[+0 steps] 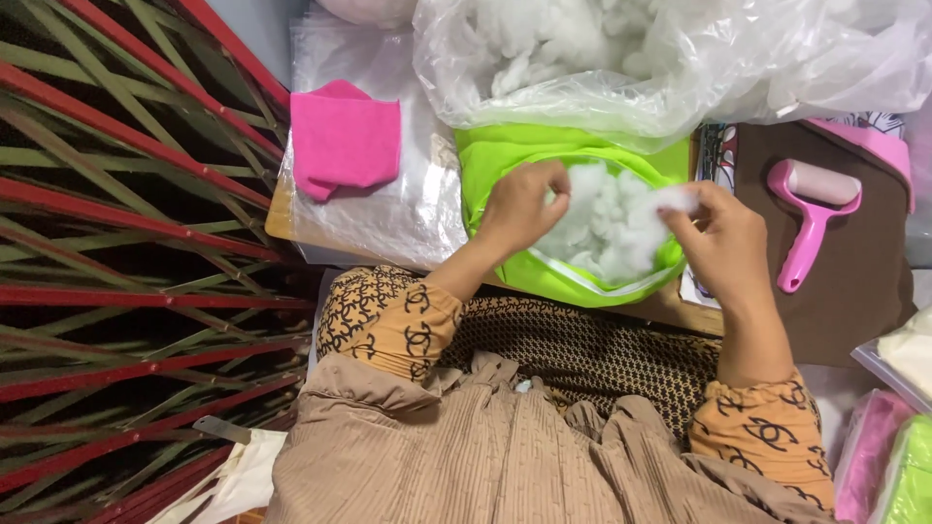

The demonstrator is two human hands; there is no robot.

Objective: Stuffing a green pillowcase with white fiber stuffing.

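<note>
On the wooden table (670, 309) before the seated person lay a lime-green fabric casing (505, 160), its mouth open and packed with white fibre stuffing (607, 228). Left hand (519, 206): fingers curled together at the casing's rim, apparently pinching stuffing or fabric, though the exact hold could not be made out. Right hand (723, 243): fingertips closed on a tuft of the stuffing at the casing's right edge. Behind the casing: a large clear plastic bag (680, 68) holding more white filling, touching the casing's far side. To the left: a folded pink cloth (345, 136) on clear plastic sheeting (388, 209). To the right: a pink lint roller (811, 209) resting on brown fabric (854, 281), well apart from both hands.
</note>
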